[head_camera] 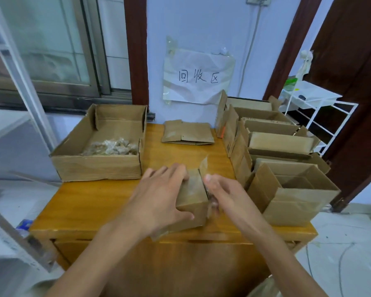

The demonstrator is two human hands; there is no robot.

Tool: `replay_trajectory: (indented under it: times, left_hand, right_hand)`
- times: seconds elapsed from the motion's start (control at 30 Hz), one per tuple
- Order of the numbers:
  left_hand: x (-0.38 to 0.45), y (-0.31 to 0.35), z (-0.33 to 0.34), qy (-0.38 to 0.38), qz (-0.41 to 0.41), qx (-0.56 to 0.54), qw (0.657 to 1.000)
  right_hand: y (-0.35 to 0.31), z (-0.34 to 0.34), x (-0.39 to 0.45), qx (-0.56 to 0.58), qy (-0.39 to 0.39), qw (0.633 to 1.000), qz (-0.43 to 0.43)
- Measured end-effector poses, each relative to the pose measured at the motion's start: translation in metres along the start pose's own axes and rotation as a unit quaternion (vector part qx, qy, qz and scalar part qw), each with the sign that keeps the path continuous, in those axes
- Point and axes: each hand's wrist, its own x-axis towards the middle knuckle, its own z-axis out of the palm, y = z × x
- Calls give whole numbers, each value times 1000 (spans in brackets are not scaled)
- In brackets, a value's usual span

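One small cardboard box (193,198) sits at the front middle of the desk (90,200), a strip of clear tape (204,166) lifting off its far edge. To strip it cleanly, I judge the box should be pinned firmly while the tape is drawn low and steadily along the seam. The left hand (159,194) clamps the box, its fingers (174,170) spread over the top and the thumb on the near face. The right hand (225,194) curls against the box's right edge, where blur hides whether it pinches the tape. Other open boxes (287,189) stand just to the right.
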Motion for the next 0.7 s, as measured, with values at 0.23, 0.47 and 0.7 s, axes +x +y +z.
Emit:
replay_trajectory:
  times: [0.23, 0.47, 0.7]
  left_hand:
    - [-25, 8, 9, 79, 25, -22, 996]
    - [-41, 14, 21, 97, 2, -50, 994]
    - [-49, 14, 27, 78, -44, -44, 995]
  right_hand:
    - [-14, 2, 9, 125, 55, 990, 25]
    - [-9, 38, -14, 354, 156, 916, 102]
    - [-8, 45, -19, 428, 148, 887, 84]
